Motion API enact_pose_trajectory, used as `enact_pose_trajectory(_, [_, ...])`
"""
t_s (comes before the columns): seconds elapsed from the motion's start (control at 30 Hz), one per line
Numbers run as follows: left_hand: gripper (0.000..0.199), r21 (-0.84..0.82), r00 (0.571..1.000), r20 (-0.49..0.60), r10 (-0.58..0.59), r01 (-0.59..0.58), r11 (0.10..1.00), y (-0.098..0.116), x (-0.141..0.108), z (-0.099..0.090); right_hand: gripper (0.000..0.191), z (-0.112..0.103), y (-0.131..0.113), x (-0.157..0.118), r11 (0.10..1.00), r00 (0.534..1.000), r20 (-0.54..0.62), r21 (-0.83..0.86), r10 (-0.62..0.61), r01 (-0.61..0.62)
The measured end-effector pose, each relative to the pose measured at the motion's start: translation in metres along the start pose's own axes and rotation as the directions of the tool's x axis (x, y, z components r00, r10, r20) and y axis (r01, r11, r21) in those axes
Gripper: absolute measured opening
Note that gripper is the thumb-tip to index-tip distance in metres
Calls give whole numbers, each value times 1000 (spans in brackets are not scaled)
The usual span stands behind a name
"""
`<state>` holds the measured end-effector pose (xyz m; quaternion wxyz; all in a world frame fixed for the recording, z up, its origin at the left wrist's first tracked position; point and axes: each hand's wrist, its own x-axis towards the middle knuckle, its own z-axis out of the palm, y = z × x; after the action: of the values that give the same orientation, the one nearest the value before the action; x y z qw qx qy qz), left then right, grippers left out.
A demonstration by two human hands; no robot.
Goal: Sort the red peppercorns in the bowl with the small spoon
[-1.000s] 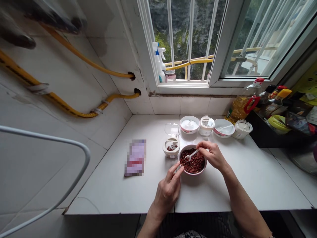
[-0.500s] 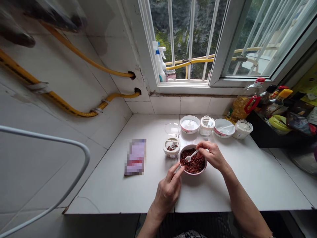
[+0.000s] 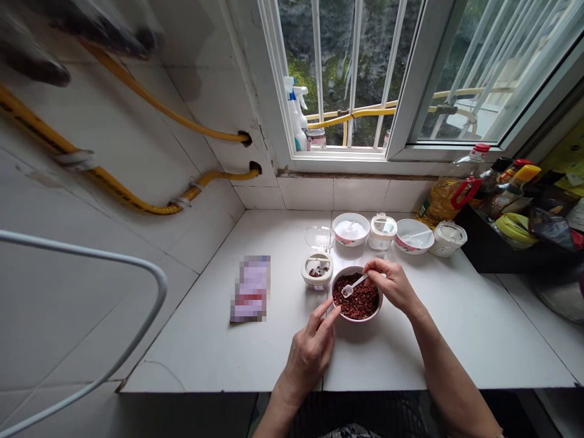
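A bowl (image 3: 357, 316) filled with dark red peppercorn-like grains stands on the white counter. My right hand (image 3: 391, 285) pinches the handle of a small white spoon (image 3: 348, 291), whose scoop is over the grains with a few bits in it. The fingertips of my left hand (image 3: 312, 344) rest against the bowl's left rim, with thumb and index finger a little apart. Just left of the bowl is a small jar (image 3: 316, 280) with its clear lid raised and some of the same grains inside.
Behind stand a bowl of white powder (image 3: 350, 230), a lidded jar (image 3: 382, 231), a bowl with a white spoon (image 3: 414, 237) and another jar (image 3: 449, 238). An oil bottle (image 3: 449, 188) is at the back right. A purple packet (image 3: 250, 289) lies left.
The spoon's scoop has lifted slightly out of the grains, with my right hand still holding it. My left hand has stayed at the bowl's rim.
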<state>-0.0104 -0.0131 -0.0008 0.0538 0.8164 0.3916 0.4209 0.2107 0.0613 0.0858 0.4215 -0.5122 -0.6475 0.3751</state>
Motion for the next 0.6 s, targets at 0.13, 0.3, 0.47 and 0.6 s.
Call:
enact_pose_trajectory(0.13, [53, -1, 1000, 0, 0, 0, 1000, 0, 0, 0, 10, 0, 5, 3, 990, 997, -32, 125, 75, -70])
enact_pose_trajectory(0.3, [53, -1, 1000, -2, 1, -1, 1000, 0, 0, 1, 17, 13, 2, 5, 967, 984, -178, 253, 28, 18])
enact_pose_trajectory(0.47, [55, -3, 1000, 3, 0, 0, 1000, -1, -1, 0, 14, 36, -7, 1, 965, 944, -200, -27, -262, 262])
enact_pose_trajectory(0.6, [57, 5, 1000, 7, -3, 3, 1000, -1, 0, 0, 20, 41, -11, -1, 859, 878, -73, -257, -474, 443])
